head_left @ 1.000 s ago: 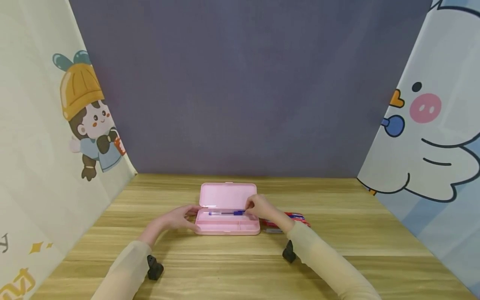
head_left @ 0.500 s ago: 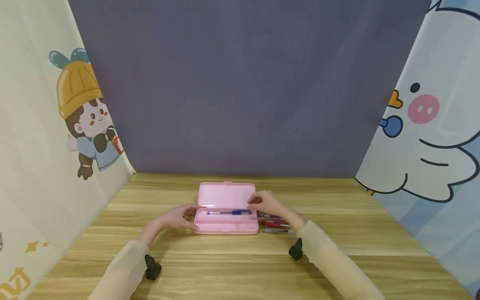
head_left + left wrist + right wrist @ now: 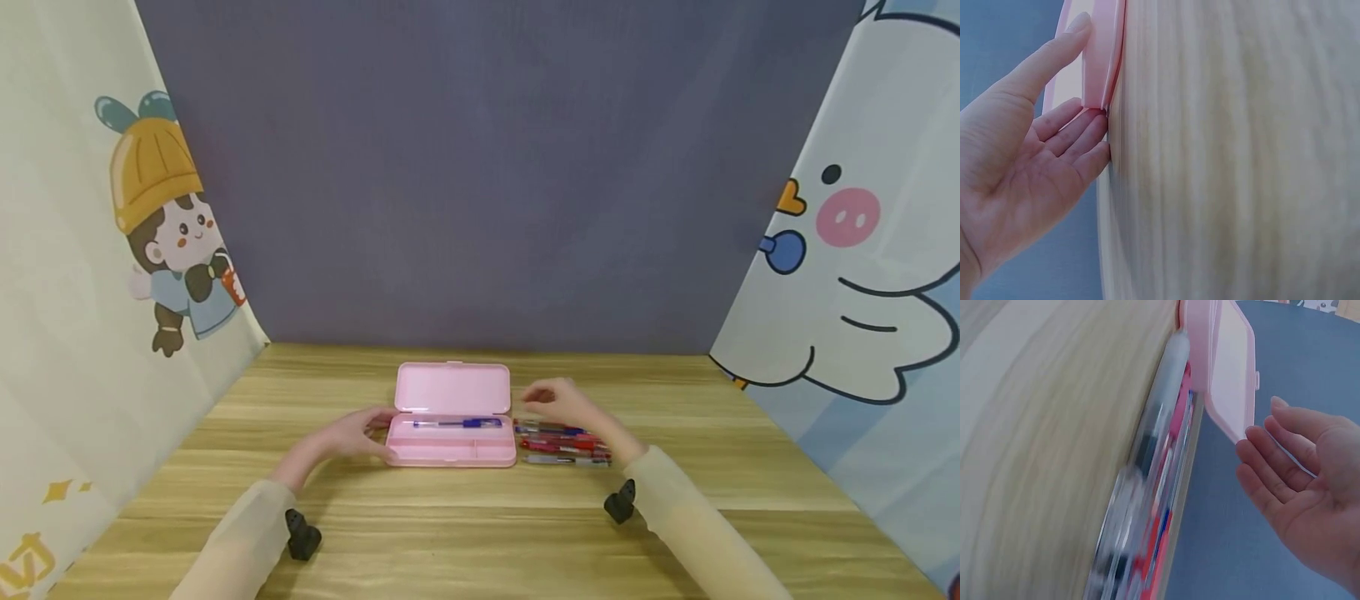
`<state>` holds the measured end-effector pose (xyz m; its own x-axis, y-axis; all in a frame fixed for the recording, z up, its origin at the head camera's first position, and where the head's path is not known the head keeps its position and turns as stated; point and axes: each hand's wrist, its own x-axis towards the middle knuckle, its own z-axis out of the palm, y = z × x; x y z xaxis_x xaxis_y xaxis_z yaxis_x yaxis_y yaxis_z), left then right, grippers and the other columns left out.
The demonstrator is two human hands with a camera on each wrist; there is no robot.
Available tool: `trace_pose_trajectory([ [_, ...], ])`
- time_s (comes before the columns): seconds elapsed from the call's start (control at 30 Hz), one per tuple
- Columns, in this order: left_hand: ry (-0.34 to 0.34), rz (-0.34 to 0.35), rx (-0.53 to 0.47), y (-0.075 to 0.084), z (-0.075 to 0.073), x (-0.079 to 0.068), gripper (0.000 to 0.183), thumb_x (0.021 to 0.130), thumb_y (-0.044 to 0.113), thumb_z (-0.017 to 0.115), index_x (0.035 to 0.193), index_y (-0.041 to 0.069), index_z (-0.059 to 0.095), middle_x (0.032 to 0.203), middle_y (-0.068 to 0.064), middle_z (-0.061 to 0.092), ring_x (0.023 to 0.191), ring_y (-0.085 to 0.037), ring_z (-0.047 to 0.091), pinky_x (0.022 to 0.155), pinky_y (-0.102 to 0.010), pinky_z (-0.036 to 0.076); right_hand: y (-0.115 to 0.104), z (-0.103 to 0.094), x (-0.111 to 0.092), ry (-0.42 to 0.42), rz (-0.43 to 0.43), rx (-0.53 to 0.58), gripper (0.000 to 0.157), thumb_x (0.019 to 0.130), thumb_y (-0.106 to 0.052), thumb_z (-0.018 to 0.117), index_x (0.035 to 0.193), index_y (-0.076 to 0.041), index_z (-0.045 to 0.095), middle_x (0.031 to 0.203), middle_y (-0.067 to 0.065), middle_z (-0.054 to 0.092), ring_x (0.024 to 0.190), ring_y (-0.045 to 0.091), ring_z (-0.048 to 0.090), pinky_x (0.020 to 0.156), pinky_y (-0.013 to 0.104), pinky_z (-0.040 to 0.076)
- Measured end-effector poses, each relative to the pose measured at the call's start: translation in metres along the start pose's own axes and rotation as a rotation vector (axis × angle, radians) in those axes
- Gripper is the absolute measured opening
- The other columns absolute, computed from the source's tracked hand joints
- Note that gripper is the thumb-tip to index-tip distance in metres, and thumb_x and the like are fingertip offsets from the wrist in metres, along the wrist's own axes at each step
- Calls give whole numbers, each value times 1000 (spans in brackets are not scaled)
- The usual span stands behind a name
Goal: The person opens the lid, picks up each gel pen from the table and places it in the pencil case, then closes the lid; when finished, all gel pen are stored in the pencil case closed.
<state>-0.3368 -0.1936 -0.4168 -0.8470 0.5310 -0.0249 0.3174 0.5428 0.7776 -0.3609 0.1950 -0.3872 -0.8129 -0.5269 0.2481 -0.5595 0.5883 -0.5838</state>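
Observation:
An open pink pencil case (image 3: pixel 427 454) lies on the table, lid folded back, with one blue-capped pen (image 3: pixel 457 423) in its long rear compartment. At the case's left end is my left hand (image 3: pixel 354 435); in the left wrist view its thumb overlaps the pink wall and its loosely bent fingertips are right at the end. My right hand (image 3: pixel 558 402) hovers to the right of the lid, fingers relaxed and slightly bent, with nothing in them. Below it, several pens (image 3: pixel 564 446) with red, blue and grey parts lie bunched beside the case's right end.
The wooden table (image 3: pixel 465 533) ends at a dark grey backdrop (image 3: pixel 480 183) behind the case. Printed cartoon curtains (image 3: pixel 60 250) stand on both sides. Black wrist cameras (image 3: pixel 303 535) sit below both forearms. A low divider (image 3: pixel 476 450) splits the case's front compartment.
My right hand has let go of the blue-capped pen inside the case and moved right, over the bunched pens, uncovering more of them. My left hand has stayed at the case's left end.

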Motion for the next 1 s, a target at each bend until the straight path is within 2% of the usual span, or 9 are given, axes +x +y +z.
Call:
trace_pose_trajectory([
  [0.27,-7,-9,5,6,-4,-3,81,75,23,80,139,-4,38,139,-27,42,129,-43,39,109,-53,32,15,-14,-14,30,71,-1,23,89,-13,64,105,3,67,98,12,70,87,20,65,75,29,55],
  [0.4,-12,-7,9,5,-3,-2,81,75,23,79,139,-4,38,139,-27,42,130,-43,39,110,-53,32,22,-19,-24,31,110,18,25,90,-15,63,107,3,67,102,14,70,93,26,65,79,36,56],
  [0.53,-18,-2,-14,3,-2,-1,80,75,22,80,138,-5,38,139,-28,43,130,-43,39,110,-52,32,27,-22,-34,21,137,-11,27,92,-19,61,109,2,67,107,15,68,100,31,63,84,43,54],
  [0.77,-29,24,-3,4,-1,-2,79,76,20,79,138,-7,38,138,-30,43,129,-45,39,109,-54,32,36,-26,-43,13,94,-80,27,93,-19,60,109,1,67,106,14,68,98,30,64,85,44,54],
  [1.0,-28,17,25,6,-1,-4,79,77,22,78,139,-7,37,139,-30,42,129,-44,39,109,-54,32,47,-33,-51,24,95,-78,28,92,-20,60,107,3,67,103,16,69,95,31,64,81,42,56],
])
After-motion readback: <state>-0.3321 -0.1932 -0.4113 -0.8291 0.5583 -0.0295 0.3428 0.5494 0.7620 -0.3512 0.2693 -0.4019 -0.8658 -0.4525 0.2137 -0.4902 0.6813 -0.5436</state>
